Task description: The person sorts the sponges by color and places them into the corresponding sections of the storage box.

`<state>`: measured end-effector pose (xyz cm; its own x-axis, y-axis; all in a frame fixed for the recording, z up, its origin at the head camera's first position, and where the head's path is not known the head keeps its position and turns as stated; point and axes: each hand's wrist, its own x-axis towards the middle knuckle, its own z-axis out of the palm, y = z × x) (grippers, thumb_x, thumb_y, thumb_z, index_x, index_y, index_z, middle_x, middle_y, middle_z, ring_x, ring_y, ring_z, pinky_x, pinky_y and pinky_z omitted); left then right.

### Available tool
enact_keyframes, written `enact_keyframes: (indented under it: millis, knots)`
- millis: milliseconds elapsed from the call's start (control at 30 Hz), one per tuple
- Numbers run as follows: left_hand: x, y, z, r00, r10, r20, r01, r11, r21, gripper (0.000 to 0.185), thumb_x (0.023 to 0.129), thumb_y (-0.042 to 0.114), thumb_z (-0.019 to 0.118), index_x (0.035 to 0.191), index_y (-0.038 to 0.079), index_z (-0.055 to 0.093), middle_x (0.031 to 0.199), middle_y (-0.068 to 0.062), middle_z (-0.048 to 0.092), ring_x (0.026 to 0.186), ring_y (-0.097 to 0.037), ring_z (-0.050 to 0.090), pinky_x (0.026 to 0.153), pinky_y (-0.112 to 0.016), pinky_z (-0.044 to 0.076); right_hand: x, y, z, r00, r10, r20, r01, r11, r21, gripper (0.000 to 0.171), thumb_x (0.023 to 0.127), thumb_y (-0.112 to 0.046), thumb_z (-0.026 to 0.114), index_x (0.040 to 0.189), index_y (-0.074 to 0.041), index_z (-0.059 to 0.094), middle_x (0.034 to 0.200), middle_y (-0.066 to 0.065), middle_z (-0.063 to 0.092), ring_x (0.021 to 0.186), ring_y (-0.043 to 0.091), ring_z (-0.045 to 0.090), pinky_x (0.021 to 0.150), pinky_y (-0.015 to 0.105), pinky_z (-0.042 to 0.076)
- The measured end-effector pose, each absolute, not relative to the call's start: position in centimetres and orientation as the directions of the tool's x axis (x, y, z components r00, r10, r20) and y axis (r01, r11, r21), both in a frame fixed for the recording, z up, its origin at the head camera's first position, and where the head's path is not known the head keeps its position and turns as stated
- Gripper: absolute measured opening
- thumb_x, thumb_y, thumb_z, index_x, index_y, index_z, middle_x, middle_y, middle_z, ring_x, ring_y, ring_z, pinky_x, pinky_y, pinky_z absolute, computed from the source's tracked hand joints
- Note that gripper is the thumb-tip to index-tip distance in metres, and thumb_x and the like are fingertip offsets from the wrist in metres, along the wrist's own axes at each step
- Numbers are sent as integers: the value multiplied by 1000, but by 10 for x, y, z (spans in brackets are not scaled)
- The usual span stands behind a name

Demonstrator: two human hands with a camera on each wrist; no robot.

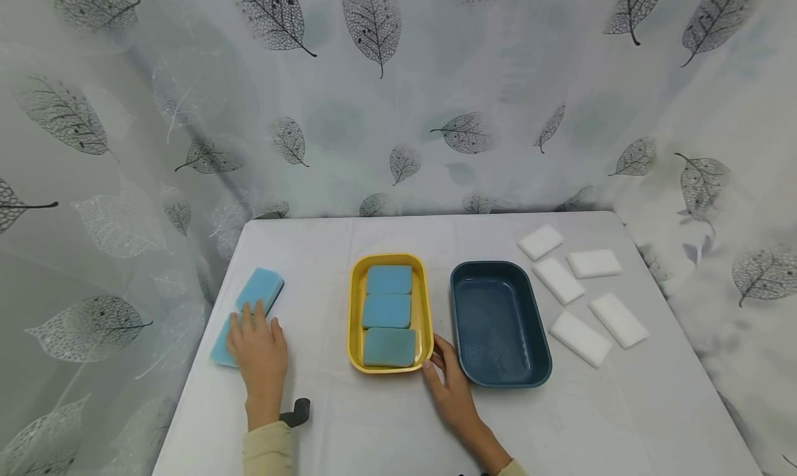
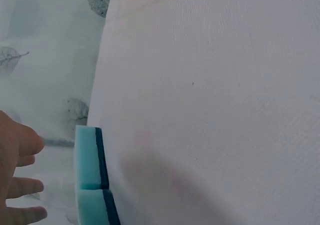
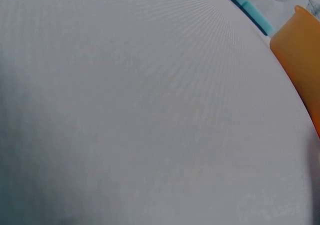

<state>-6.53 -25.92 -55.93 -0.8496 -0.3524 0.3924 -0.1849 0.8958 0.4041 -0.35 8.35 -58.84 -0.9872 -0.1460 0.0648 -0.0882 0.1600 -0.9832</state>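
Note:
My left hand (image 1: 258,351) is over two light blue sponges at the table's left edge, a far sponge (image 1: 261,287) and a near sponge (image 1: 222,348). In the left wrist view the fingers (image 2: 25,186) are extended and apart from the sponges, which show a dark layer on one side (image 2: 101,157). At the near right corner of a yellow tray (image 1: 428,303), my right hand (image 1: 453,393) touches the wall with thumb and fingertips. Three blue sponges (image 1: 386,310) lie in a column inside that tray. The right wrist view shows mainly tablecloth and the yellow tray's wall (image 3: 300,60).
A dark blue tray (image 1: 498,324) with nothing in it stands right of the yellow tray. Beyond it, several white sponge blocks (image 1: 582,339) lie scattered at the right. A leaf-patterned curtain (image 1: 373,116) hangs behind and beside the white table (image 1: 349,427).

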Motion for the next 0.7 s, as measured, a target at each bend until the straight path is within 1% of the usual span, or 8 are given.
enact_keyframes:
  millis: [67,167,200,300,433,567,700]
  knots:
    - [-65,-263,-561,-850,-364,380,-197,889,413,50,98,16,57,144,0,46,149,-30,41,140,-53,31,110,-69,25,-3,84,-583,-986,-153,66,-92,166,-982,55,104,-17,49,153,-5,27,155,15,36,138,30,46,110,48,43]
    - [-65,-269,-564,-850,-381,363,-215,881,421,51,98,16,57,145,0,44,151,-30,38,142,-53,28,111,-69,23,-3,84,-580,-986,-157,63,-91,180,-979,55,104,-17,49,153,-4,27,155,16,37,138,29,46,109,47,43]
    - [-65,-270,-566,-853,-387,351,-225,878,422,52,99,17,56,146,0,43,152,-31,36,143,-53,26,111,-69,23,-3,84,-580,-986,-156,62,-90,181,-979,55,104,-17,49,153,-4,27,154,16,37,138,29,46,109,46,44]
    - [-65,-274,-569,-864,-403,302,-258,869,421,55,100,19,54,149,1,38,155,-31,31,144,-55,21,112,-71,20,-3,84,-580,-986,-155,55,-82,174,-981,55,104,-17,49,153,-4,27,155,16,36,138,29,46,111,37,45]
    - [-64,-277,-574,-881,-411,233,-293,863,411,58,100,21,52,151,2,33,156,-33,25,144,-57,18,111,-74,17,-3,83,-580,-987,-150,54,-78,161,-984,54,104,-17,49,152,-4,28,154,17,36,139,31,45,111,26,44]
    - [-63,-279,-579,-888,-415,200,-313,862,399,58,100,22,52,151,1,33,157,-33,24,145,-56,17,112,-75,14,-3,83,-580,-987,-149,63,-88,164,-983,54,104,-16,49,152,-3,29,154,17,37,138,33,46,110,25,45]
    - [-63,-280,-582,-888,-413,203,-315,867,385,57,100,20,52,150,0,35,156,-33,25,145,-55,18,112,-74,15,-3,83,-581,-986,-152,62,-88,171,-981,55,104,-17,49,152,-4,28,154,16,37,137,31,47,110,22,44]
